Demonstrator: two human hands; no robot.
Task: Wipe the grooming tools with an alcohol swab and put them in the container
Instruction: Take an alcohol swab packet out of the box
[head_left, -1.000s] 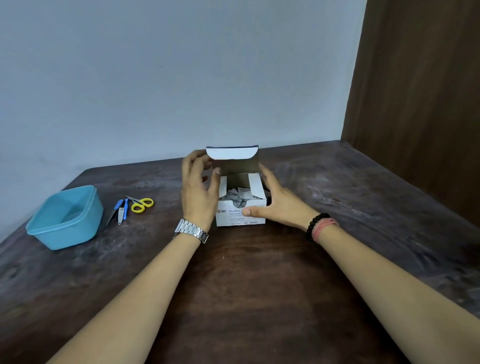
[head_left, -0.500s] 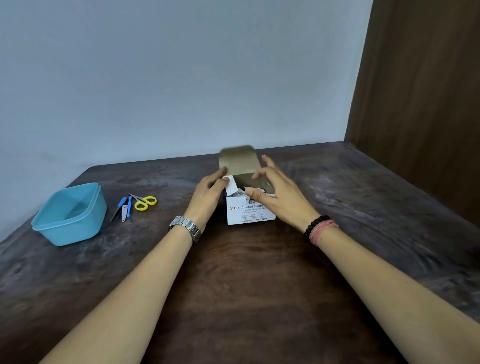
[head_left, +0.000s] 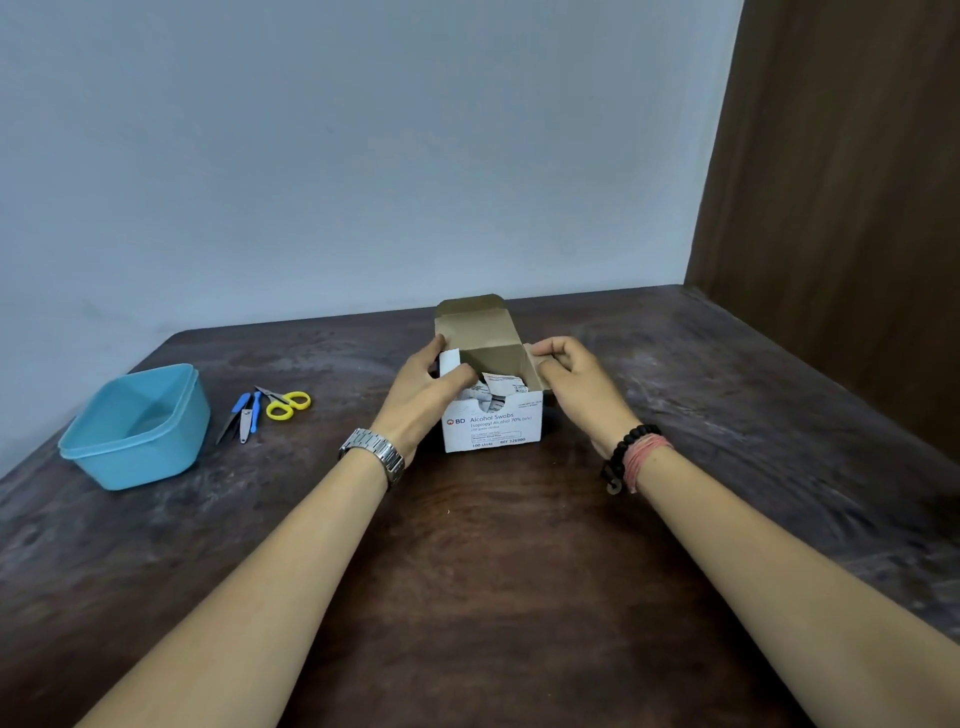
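Our left hand (head_left: 426, 387) curls on the left flap of the swab box (head_left: 491, 428), its fingers dipping at the sachets (head_left: 493, 392) just inside. Our right hand (head_left: 576, 387) pinches the right flap, farther from them.

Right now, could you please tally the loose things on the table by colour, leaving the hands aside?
Blue: 2, the container and the blue-handled clippers.
Yellow: 1, the yellow-handled scissors.
White: 1, the open alcohol swab box, counted as one with the packets inside it.
Total: 4.
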